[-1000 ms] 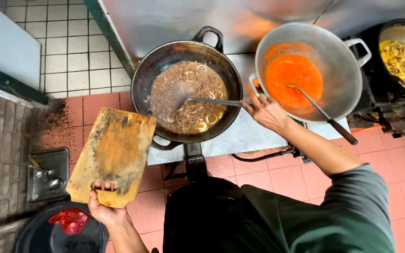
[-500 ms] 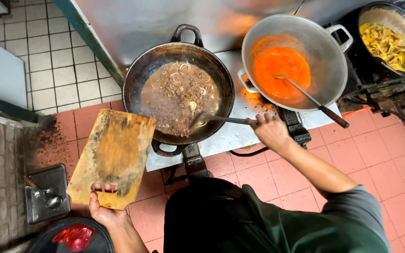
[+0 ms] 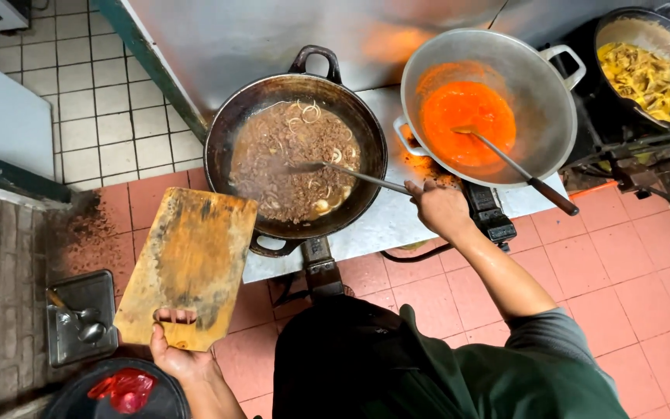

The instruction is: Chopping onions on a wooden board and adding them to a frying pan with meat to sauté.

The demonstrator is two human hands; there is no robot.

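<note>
A kitchen with a salmon-tiled floor (image 3: 630, 256) and a steel stove counter (image 3: 381, 225) against a metal wall. The right hand (image 3: 440, 208) grips a ladle (image 3: 350, 174) reaching into the dark wok (image 3: 296, 167) of brown meat and onion at the counter's left end. The left hand (image 3: 176, 353) holds a wooden cutting board (image 3: 188, 268) — fingers through its handle slot — below the counter's left corner. Beside the wok, a steel wok (image 3: 490, 105) holds orange sauce.
</note>
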